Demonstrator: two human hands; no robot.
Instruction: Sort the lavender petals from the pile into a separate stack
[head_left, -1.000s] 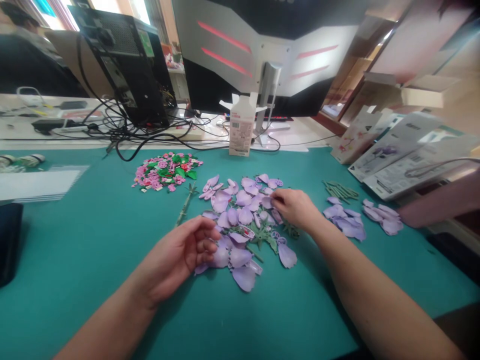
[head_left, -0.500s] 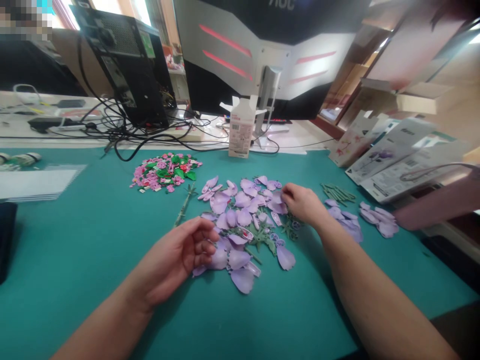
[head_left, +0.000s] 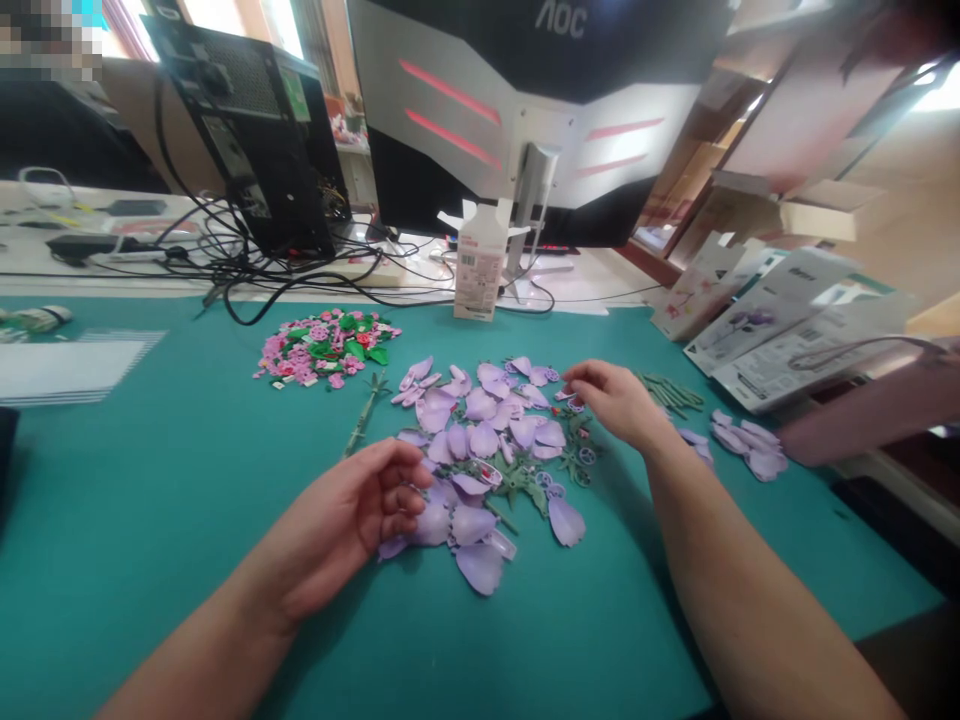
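Observation:
Lilac petal pieces (head_left: 480, 440) lie in a loose pile at the middle of the green mat, mixed with dull green leafy pieces (head_left: 517, 480) and small lilac rings. My left hand (head_left: 375, 515) rests at the pile's left edge, palm inward, its fingers loosely curled and holding nothing. At the upper right edge, my right hand (head_left: 611, 400) reaches down with thumb and forefinger slightly apart. Its fingertips are at a small lilac piece (head_left: 564, 394) and partly hide it. A jointed green stem (head_left: 365, 415) lies just beyond my left hand.
Pink and green pieces (head_left: 326, 345) form a heap at back left. On the right lie green sticks (head_left: 671, 393) and a separate petal group (head_left: 750, 445), before several boxes (head_left: 780, 310). An open carton (head_left: 480, 265) stands below the monitor (head_left: 525, 120); cables (head_left: 300, 275) run behind.
A petal by my right fingertips has shifted down onto the pile, uncovering small pieces beneath. My right hand's pinch has loosened. My left hand is nearly still; the view has tilted slightly.

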